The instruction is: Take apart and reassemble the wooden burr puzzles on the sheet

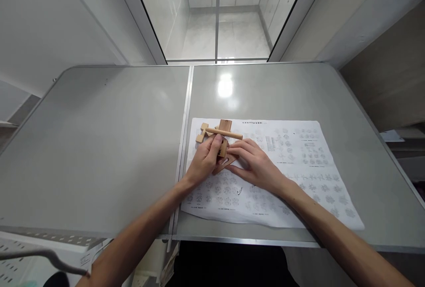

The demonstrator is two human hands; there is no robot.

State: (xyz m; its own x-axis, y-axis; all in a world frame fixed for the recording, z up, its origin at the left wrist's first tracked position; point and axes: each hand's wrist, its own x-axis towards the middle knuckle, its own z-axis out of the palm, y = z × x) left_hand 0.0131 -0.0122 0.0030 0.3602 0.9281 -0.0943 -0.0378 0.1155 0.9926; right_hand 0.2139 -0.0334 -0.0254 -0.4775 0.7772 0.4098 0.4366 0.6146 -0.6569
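My left hand [208, 154] is closed around a small wooden puzzle block [222, 149] with dark marks on its face, the thumb on top. Across the upper side of the cluster lies a thin wooden rod [229, 134], with a notched light wooden piece [202, 133] to its left. A darker wooden block [225, 125] sticks up behind the rod. My right hand [249, 159] has its fingertips on a flat reddish wooden piece [222, 166] with a slot, below the block. How these pieces join is partly hidden by my fingers.
Under my hands a printed instruction sheet [299, 181] with rows of small diagrams lies on the grey folding table [116, 145]. A metal seam [182, 150] runs across the table left of the sheet. Behind the table stands a glass door [226, 21]; a grey cable [43, 256] hangs at lower left.
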